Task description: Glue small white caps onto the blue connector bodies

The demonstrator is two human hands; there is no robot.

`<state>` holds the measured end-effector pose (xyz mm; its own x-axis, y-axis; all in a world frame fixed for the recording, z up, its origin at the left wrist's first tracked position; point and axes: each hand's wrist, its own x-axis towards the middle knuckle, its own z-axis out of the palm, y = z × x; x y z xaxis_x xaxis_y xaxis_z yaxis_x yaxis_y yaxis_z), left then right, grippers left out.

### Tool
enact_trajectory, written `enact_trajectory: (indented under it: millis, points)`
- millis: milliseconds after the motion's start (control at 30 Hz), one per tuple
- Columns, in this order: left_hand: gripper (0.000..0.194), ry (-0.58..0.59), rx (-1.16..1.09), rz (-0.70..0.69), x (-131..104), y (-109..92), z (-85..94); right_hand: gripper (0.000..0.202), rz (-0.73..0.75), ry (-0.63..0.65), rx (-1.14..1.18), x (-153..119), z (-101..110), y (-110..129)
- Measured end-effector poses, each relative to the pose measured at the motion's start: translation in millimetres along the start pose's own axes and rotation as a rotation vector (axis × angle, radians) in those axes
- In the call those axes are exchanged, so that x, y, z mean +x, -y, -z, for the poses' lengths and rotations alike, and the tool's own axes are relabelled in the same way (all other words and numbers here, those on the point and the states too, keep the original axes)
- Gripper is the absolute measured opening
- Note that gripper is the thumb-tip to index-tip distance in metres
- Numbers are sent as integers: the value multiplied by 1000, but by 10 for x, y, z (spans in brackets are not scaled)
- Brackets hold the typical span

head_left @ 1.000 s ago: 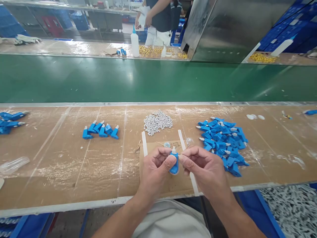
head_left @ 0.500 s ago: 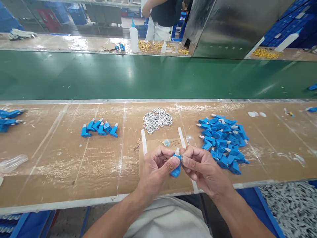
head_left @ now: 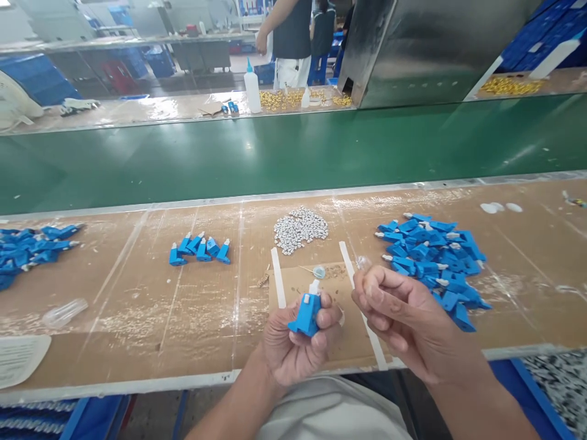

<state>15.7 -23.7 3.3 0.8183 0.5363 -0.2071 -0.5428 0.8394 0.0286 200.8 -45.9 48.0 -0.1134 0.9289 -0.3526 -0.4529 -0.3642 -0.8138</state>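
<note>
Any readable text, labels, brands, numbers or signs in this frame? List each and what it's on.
None legible.
White sheet, far left: printed lines, too small and blurred to read.
Metal housing: row of pale marks, unreadable.
Blue piece in left hand: no lettering discernible.

The part (head_left: 306, 316) sits in the left fingers (head_left: 328, 317), pellets (head_left: 301, 230) behind.

The bare left hand (head_left: 293, 357) is turned palm up, its fingers (head_left: 329, 318) curled inward on one side and its thumb (head_left: 283, 316) bent in from the other, in a closed grip. Well apart, to its right, the bare right hand (head_left: 408, 318) holds thumb and forefinger tips together, the other fingers bent beneath. Both bare forearms slant inward, the left (head_left: 238, 397) below its hand, the right (head_left: 481, 391) below and outward of its own.
</note>
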Motion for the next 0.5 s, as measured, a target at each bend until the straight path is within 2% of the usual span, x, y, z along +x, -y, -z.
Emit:
enact_trajectory:
  millis: [233, 433, 500]
  points:
    - [34, -29, -43, 8, 16, 25, 5, 35, -24, -66, -41, -21, -102, -36]
    - [36, -46, -35, -20, 36, 20, 6, 36, -16, -56, -49, -8, -120, -59]
    - [34, -64, 30, -40, 51, 18, 12, 35, -4, -51, -60, 7, -107, -97]
